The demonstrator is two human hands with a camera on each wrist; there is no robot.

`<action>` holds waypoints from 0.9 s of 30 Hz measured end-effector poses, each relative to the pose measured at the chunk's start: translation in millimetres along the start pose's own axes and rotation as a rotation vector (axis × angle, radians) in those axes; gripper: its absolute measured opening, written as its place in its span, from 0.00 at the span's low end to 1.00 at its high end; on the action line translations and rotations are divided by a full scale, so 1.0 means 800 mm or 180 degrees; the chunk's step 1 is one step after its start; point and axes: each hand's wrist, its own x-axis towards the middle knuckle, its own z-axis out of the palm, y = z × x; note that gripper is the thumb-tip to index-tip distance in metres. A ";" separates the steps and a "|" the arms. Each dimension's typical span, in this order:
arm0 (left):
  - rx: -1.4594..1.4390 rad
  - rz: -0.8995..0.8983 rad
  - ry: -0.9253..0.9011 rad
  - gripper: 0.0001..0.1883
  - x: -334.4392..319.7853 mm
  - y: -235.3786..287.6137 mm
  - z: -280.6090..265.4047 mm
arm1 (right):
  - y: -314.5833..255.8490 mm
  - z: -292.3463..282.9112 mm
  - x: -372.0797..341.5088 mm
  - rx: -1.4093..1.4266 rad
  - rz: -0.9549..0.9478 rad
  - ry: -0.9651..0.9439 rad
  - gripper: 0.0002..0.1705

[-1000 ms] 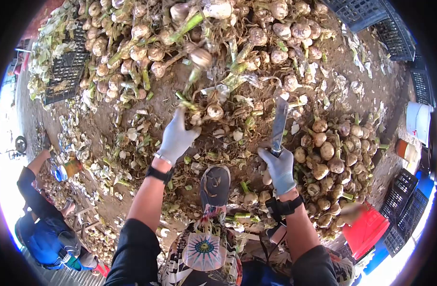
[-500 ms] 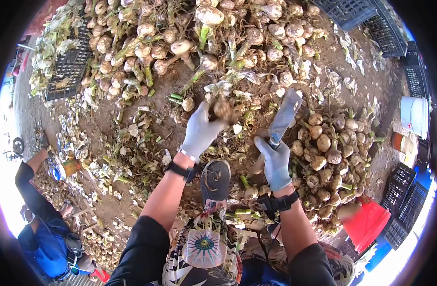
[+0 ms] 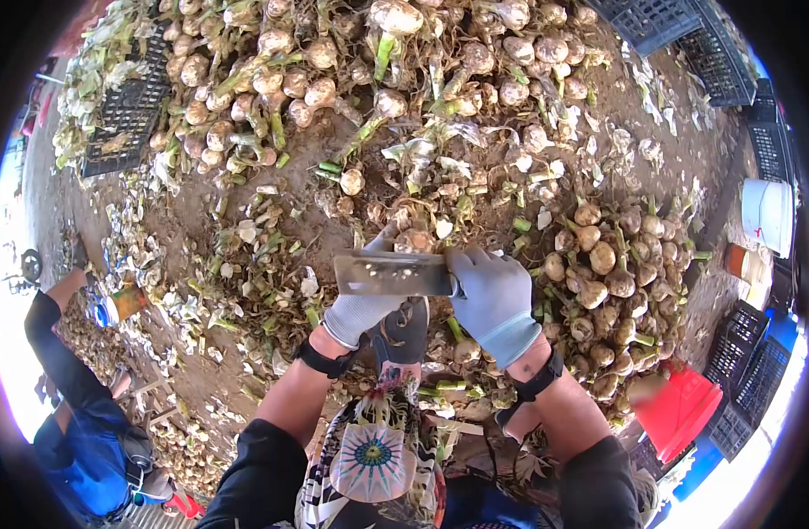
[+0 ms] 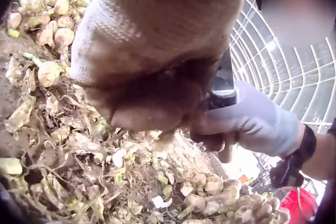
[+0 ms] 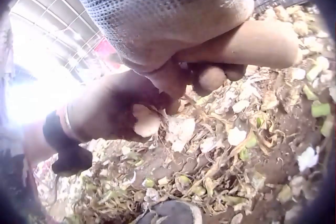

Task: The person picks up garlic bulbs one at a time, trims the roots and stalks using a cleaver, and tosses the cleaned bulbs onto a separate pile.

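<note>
In the head view my gloved left hand [image 3: 362,310] grips a garlic bulb [image 3: 415,241] low over the littered ground. Its fingers are partly hidden behind the blade. A broad knife [image 3: 391,275] lies crosswise over that hand, its flat side showing bits of white stuck to it. My gloved right hand [image 3: 492,295] holds the knife by its handle [image 5: 252,45], whose pale end sticks out of the fist in the right wrist view. Close together, the two hands overlap in the left wrist view, where the left glove [image 4: 157,29] hides the bulb.
A large heap of stemmed garlic [image 3: 325,53] spreads ahead; a trimmed pile [image 3: 603,291] lies at right. Black crates [image 3: 126,115], a white bucket [image 3: 766,216] and a red bucket [image 3: 678,410] stand around. My shoe [image 3: 400,335] is below the hands. Another person [image 3: 91,441] sits at left.
The left hand has taken a bulb from the ground and drawn it back toward me. The right hand has moved left, turning the knife from upright to crosswise over the left hand.
</note>
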 end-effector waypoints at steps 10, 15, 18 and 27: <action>0.5761 0.1498 -0.0040 0.25 -0.010 0.011 0.004 | 0.003 0.013 -0.005 -0.0027 0.0347 -0.0180 0.14; 0.5363 0.0557 0.0527 0.26 -0.025 0.006 0.089 | 0.068 0.028 -0.011 0.0246 0.1690 -0.0775 0.16; 0.6168 0.1242 0.0068 0.26 -0.015 0.001 0.069 | 0.057 0.032 -0.023 0.1368 0.1757 -0.0639 0.17; 0.8355 0.1538 -0.1482 0.08 -0.028 0.009 0.060 | 0.071 0.020 0.000 0.0111 0.1755 -0.2279 0.16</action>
